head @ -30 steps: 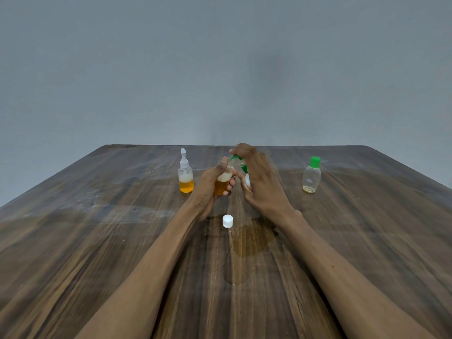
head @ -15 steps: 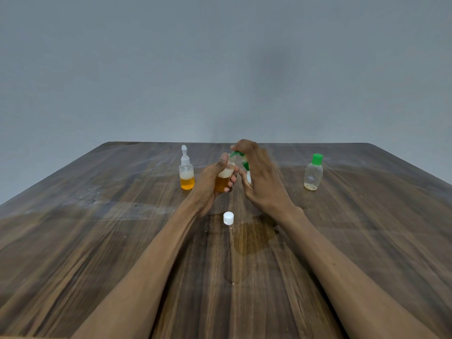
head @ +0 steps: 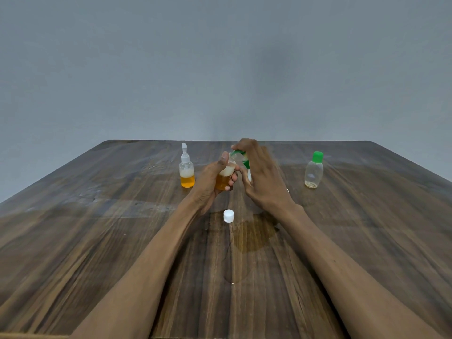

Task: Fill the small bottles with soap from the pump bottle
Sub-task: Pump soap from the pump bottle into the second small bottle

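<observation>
My left hand (head: pixel 210 182) is wrapped around a small clear bottle (head: pixel 223 178) that holds amber soap with white foam on top. My right hand (head: pixel 263 179) grips the pump bottle (head: pixel 242 159) right beside it; only the green pump head and a bit of white body show, the rest is hidden by my fingers. One finger lies on top of the pump, whose nozzle sits at the small bottle's mouth. A white cap (head: pixel 228 215) lies on the table just in front of both hands.
A small bottle with a white dispenser top (head: pixel 187 171), part full of amber soap, stands left of my hands. A nearly empty clear bottle with a green cap (head: pixel 314 171) stands to the right. A wet amber patch (head: pixel 254 234) stains the wooden table (head: pixel 97 241).
Both hands have stayed together at the same spot with the bottles. Only the camera view has shifted slightly.
</observation>
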